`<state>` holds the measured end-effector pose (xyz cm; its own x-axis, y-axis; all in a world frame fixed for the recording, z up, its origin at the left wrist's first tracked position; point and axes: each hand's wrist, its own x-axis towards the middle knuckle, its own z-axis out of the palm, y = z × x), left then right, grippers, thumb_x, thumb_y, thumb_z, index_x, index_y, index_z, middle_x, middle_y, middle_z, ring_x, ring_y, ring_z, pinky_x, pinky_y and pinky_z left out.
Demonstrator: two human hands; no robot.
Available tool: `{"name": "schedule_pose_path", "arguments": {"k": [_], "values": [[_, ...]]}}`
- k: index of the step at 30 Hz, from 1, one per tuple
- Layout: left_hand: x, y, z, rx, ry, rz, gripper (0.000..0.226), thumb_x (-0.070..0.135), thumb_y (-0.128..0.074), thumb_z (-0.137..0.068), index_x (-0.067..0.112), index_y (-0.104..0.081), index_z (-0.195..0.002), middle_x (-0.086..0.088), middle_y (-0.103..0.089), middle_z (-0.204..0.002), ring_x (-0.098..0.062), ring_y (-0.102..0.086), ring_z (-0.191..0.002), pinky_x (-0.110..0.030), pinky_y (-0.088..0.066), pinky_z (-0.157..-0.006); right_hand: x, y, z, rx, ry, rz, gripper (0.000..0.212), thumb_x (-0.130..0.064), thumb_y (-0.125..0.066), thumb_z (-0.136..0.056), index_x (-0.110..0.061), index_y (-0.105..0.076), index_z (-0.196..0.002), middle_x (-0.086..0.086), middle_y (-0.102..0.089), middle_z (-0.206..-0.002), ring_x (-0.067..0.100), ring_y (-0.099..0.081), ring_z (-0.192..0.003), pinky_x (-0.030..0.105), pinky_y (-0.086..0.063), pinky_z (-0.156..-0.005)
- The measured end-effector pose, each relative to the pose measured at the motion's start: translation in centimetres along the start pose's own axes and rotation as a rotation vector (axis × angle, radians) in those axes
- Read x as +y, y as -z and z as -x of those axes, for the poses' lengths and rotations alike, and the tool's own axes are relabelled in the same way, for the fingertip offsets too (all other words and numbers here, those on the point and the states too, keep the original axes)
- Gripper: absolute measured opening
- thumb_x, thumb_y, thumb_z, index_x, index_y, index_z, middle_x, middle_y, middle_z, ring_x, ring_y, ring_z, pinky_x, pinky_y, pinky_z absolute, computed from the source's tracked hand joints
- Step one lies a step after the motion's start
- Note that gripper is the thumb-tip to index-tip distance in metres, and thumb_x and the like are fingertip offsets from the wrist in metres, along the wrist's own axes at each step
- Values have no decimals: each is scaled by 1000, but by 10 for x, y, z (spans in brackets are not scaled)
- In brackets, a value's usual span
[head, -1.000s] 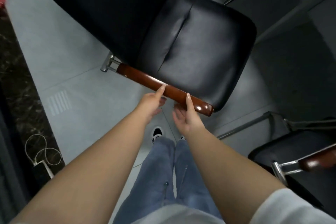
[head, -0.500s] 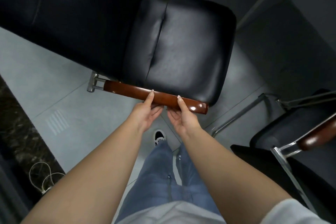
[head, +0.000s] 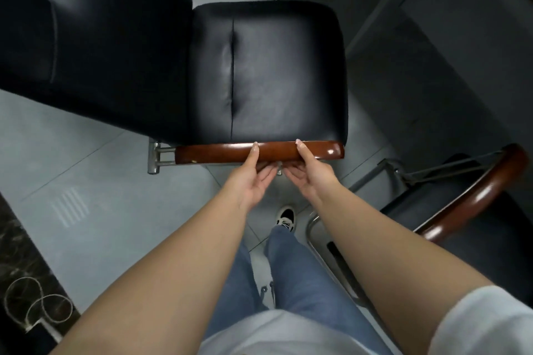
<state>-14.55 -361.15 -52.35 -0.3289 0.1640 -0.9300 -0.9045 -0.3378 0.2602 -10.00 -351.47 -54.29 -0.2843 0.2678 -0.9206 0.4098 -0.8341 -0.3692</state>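
A: Starting closest in, what lies on the near side of the wooden armrest (head: 219, 153)?

B: Blue jeans (head: 300, 277) and one black-and-white shoe (head: 286, 217), both below it on the grey floor (head: 95, 170). A looped white cable (head: 37, 307) lies far off to its near left.

A: And the hands?

B: Both are on that armrest, side by side, from about its middle toward its right end. The left hand (head: 252, 179) grasps it with the thumb laid over the top and the fingers curled underneath. The right hand (head: 310, 174) grasps it the same way, just to the right, and the two hands almost meet below the wood.

A: Where does the armrest itself sit?

B: It runs level across the view, along the near edge of the black seat (head: 268, 72). I cannot tell whether the two touch. A metal bracket (head: 157, 154) sticks out of the armrest's left end.

A: Farther out?

B: Beyond the armrest comes the seat, and beyond its left end the black backrest (head: 101, 26). To the armrest's right, apart from it, stands a second chair (head: 487, 190) with a curved brown arm.
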Motion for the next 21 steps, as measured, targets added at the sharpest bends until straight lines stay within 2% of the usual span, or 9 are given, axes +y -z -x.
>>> {"name": "schedule_pose_path", "arguments": {"k": [4, 8, 14, 18, 21], "values": [[-17, -39, -8, -36, 66, 50, 47, 28, -48, -94, 2, -42, -132, -16, -49, -137, -25, -47, -127, -29, -40, -93, -42, 20, -11, 27, 36, 40, 49, -22, -67, -85, 1, -49, -124, 23, -62, -115, 27, -64, -93, 32, -52, -81], [-38, -64, -14, -44, 153, 93, 44, 31, -50, -93, 5, -44, -127, -15, -51, -135, -24, -50, -125, -30, -41, -95, -68, 46, -23, 57, 39, 71, 42, -20, -67, -85, 0, -50, -118, 21, -63, -113, 26, -64, -89, 33, -52, -79], [-54, -74, -21, -55, 127, 126, 48, 31, -52, -91, 1, -43, -128, -17, -51, -135, -24, -49, -126, -31, -40, -99, -69, 63, -36, 44, 39, 45, 42, -23, -68, -84, -1, -53, -117, 18, -65, -111, 22, -66, -89, 30, -53, -78], [-56, -69, -24, -49, 120, -14, 52, 35, -49, -93, 1, -41, -131, -17, -50, -136, -24, -49, -126, -31, -39, -101, -63, 64, -31, 35, 23, -32, 26, -21, -64, -87, -5, -54, -104, 16, -63, -113, 21, -63, -96, 31, -49, -89], [-55, -62, -25, -62, 122, -265, 57, 43, -42, -94, 1, -40, -133, -15, -52, -135, -24, -49, -125, -30, -40, -98, -59, 61, -24, 24, 25, -95, 12, -18, -62, -89, -11, -54, -91, 16, -61, -119, 23, -60, -108, 33, -46, -99]]}}
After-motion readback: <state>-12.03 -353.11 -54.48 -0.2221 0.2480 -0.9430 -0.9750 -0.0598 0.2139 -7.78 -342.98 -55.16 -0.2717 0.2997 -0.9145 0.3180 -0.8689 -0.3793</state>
